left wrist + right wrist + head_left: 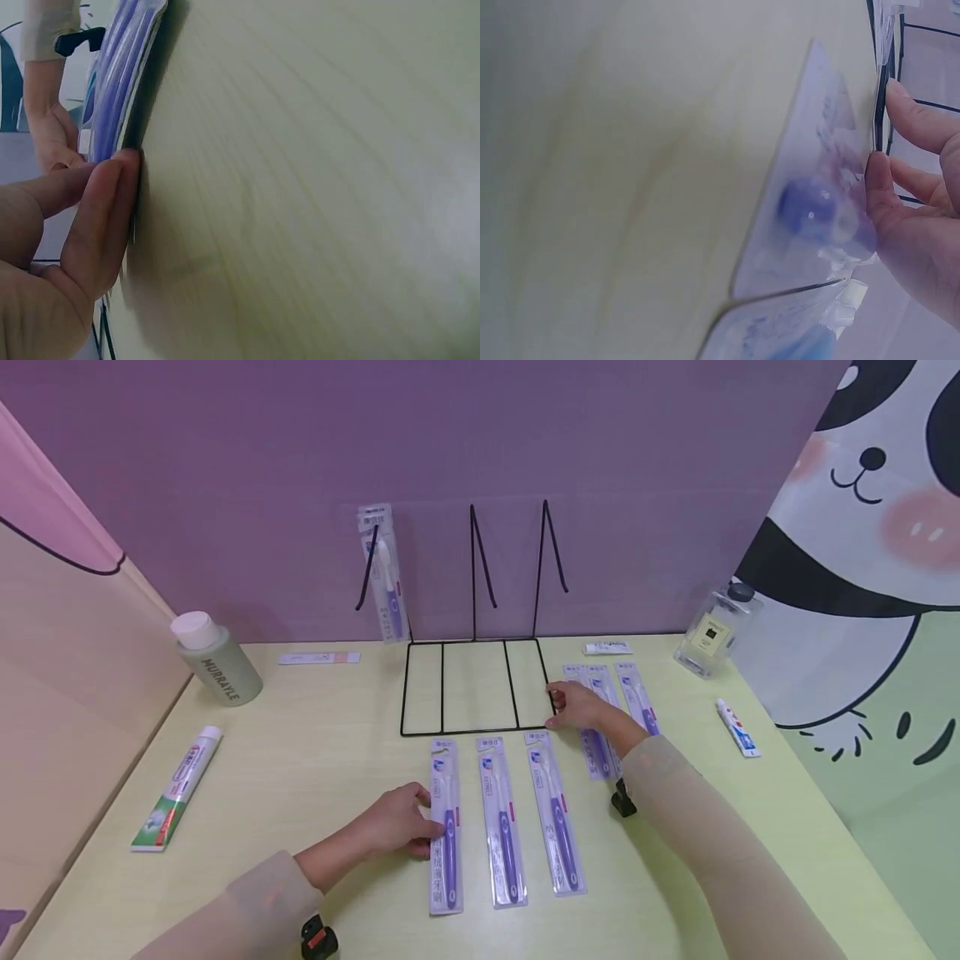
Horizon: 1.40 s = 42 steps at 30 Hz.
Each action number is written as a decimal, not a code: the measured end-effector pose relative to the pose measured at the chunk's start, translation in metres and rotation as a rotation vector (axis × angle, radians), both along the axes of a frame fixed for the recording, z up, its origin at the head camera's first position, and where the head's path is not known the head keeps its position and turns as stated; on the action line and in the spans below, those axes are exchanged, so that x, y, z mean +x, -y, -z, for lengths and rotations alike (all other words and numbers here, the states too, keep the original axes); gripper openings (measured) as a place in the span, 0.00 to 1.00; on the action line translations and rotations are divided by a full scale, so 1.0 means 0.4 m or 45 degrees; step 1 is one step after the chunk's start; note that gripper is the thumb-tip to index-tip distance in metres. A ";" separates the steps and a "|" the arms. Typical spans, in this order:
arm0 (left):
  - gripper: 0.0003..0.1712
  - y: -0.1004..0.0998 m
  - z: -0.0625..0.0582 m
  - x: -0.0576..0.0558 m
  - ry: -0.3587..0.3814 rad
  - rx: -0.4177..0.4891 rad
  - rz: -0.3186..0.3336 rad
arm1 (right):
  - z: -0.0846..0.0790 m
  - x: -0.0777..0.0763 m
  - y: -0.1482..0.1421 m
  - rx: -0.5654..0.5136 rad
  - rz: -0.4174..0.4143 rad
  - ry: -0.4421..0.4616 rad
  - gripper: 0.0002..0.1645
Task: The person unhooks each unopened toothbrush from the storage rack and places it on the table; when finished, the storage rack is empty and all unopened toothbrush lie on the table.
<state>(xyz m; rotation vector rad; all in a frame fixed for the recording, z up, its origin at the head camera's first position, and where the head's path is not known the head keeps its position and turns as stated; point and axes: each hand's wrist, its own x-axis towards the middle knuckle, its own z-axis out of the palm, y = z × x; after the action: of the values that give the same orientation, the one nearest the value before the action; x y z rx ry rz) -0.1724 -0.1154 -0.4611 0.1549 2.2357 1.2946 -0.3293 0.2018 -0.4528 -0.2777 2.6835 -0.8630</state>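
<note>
My left hand [401,821] pinches the long edge of a packaged purple toothbrush [450,868], thumb on top and fingers at its side. Two more packaged toothbrushes [504,835] lie to its right, in front of a black wire rack [472,732] with upright hooks. At the rack's right side, my right hand [581,706] grips the wire frame between thumb and fingers. One toothbrush pack [388,585] hangs from the rack's left hook. Further toothbrush packs [637,697] lie partly under the right forearm; one pack [802,202] shows close beside the right fingers in the right wrist view.
On the left stand a grey-green bottle [217,664] and a lying toothpaste tube [176,789]. A flat narrow strip [318,657] lies near the back wall. To the right are a small tube [607,648], a glass bottle [708,635] and another small tube [737,728].
</note>
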 end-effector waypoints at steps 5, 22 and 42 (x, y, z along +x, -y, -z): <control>0.29 0.001 -0.016 -0.009 -0.053 -0.117 0.046 | -0.004 0.002 0.002 0.007 -0.007 -0.006 0.45; 0.24 0.093 -0.112 -0.341 -0.805 0.452 -0.484 | 0.002 0.004 -0.001 -0.003 0.006 -0.003 0.45; 0.19 0.106 -0.181 -0.495 -0.919 0.705 -0.841 | 0.006 0.002 -0.001 0.007 0.009 -0.018 0.44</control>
<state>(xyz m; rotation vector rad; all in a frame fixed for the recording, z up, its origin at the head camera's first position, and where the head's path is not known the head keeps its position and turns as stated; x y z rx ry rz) -0.3704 -0.1578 -0.3887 0.0917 2.5279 2.5381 -0.3285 0.2021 -0.4553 -0.2741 2.7014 -0.8589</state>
